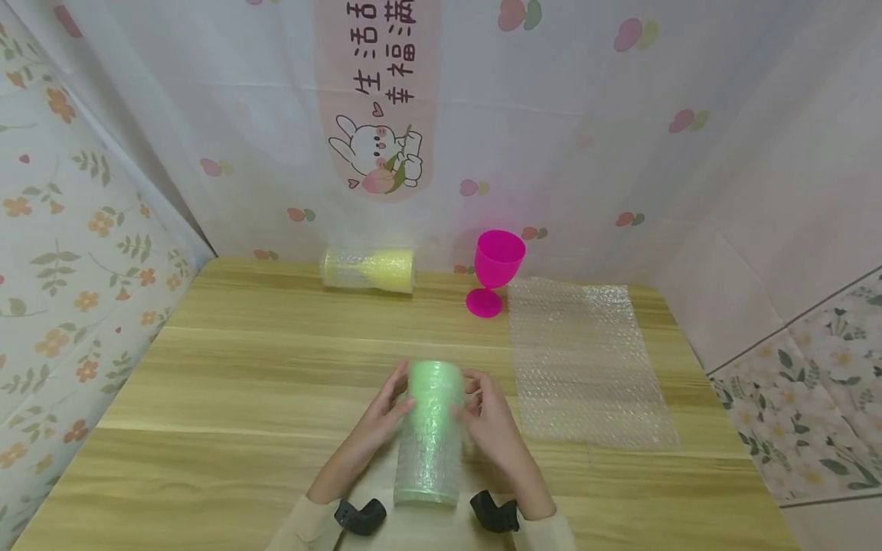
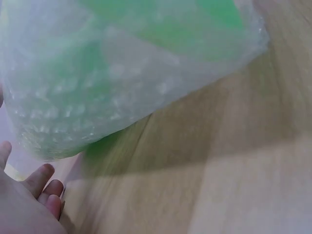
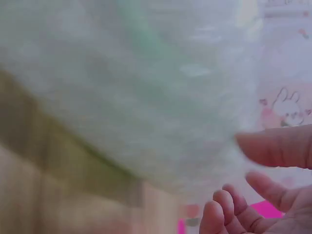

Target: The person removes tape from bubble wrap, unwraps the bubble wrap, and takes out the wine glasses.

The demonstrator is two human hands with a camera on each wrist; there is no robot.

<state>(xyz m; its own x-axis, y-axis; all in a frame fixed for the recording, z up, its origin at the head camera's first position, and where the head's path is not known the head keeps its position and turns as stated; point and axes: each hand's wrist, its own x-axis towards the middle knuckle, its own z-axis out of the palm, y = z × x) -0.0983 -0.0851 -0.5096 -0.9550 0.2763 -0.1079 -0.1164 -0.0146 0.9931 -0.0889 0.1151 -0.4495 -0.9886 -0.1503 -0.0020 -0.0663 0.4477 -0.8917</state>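
Observation:
A green goblet rolled in bubble wrap (image 1: 430, 451) lies lengthwise between both hands, its cup end toward the far side of the table. My left hand (image 1: 382, 413) holds the bundle at its left side, thumb along the wrap. On the other side, my right hand (image 1: 491, 417) holds it near the cup end, with the thumb over the wrap and the fingers bent beside it. The left wrist view shows green plastic through the wrap (image 2: 73, 97) and a shadow on the table below. In the right wrist view the wrap (image 3: 146, 107) is blurred, with the thumb (image 3: 273, 146) at its edge.
At the back left lies a yellow goblet in bubble wrap (image 1: 372, 269). A bright pink goblet (image 1: 498, 260) stands unwrapped at the back. A flat bubble wrap sheet (image 1: 589, 367) is spread to its right. Printed curtains (image 1: 551, 138) border the wooden table (image 1: 227, 383).

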